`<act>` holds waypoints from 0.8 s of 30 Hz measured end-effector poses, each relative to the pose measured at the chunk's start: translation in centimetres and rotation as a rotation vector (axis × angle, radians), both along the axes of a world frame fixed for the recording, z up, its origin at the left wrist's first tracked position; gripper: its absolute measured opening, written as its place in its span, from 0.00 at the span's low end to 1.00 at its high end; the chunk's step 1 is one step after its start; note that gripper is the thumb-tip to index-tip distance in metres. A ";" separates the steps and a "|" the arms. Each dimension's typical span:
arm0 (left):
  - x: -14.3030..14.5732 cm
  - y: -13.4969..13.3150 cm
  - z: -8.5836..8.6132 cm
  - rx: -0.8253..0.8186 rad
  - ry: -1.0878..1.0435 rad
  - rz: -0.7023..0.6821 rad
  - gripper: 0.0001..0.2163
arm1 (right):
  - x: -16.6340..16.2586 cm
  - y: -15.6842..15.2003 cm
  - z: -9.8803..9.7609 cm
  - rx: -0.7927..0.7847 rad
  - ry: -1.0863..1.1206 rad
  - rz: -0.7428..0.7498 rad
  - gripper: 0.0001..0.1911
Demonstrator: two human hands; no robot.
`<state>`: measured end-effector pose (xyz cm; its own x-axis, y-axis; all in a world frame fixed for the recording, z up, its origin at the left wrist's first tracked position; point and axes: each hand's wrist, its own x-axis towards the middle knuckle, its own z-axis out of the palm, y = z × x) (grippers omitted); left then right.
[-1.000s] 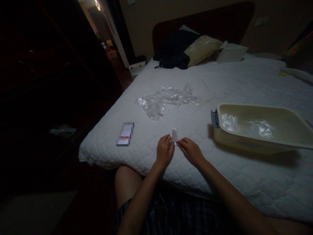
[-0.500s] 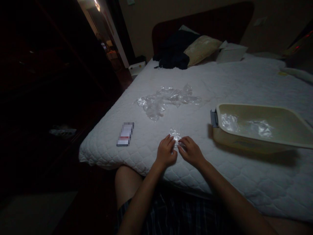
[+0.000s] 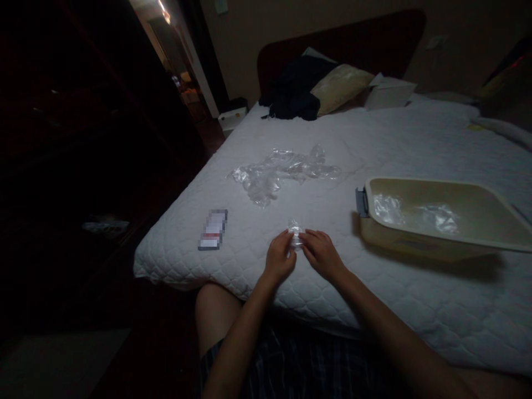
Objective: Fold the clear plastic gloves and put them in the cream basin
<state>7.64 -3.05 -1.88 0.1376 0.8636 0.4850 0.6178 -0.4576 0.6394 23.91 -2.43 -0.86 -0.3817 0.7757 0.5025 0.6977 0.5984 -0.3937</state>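
Observation:
Between my hands, low on the white quilted bed, is a small piece of clear plastic (image 3: pixel 295 226), which looks like a thin bag. My left hand (image 3: pixel 280 256) grips its left side with fingers bent and thumb tucked close. On the other side my right hand (image 3: pixel 321 252) pinches the plastic with its fingertips. Part of the sheet is hidden under the fingers. Farther up the bed lies a loose spread of crumpled clear plastic bags (image 3: pixel 266 174). To the right stands a cream plastic bin (image 3: pixel 424 244) with folded clear plastic pieces (image 3: pixel 440 218) inside.
A phone (image 3: pixel 213 229) with a blurred screen lies left of my hands, near the bed's edge. Dark clothing (image 3: pixel 295 91), a beige pillow (image 3: pixel 341 88) and a white box (image 3: pixel 390 93) sit by the headboard (image 3: pixel 374 41). The bin's grey latch (image 3: pixel 362 203) faces left.
My fingers have shifted slightly on the small plastic piece, which looks narrower and flatter between them. My right fingertips have moved a little left. The other things lie as before.

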 end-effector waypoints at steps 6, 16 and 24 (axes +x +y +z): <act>0.1 0.7 -0.4 -0.151 -0.400 0.015 0.12 | -0.3 0.0 0.8 -0.078 0.183 -0.004 0.10; -1.0 1.6 0.4 -0.435 -0.887 -0.010 0.12 | -1.7 0.7 1.7 -0.464 0.588 -0.080 0.17; -1.8 1.2 1.3 -0.505 -1.049 -0.073 0.15 | -1.5 1.5 3.9 -0.504 0.707 -0.080 0.14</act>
<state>5.82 -1.86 -0.57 -0.0692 0.9976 -0.0064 -0.3395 -0.0175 0.9404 22.38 -0.95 3.00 -0.0445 0.9807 0.1905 0.2222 0.1957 -0.9552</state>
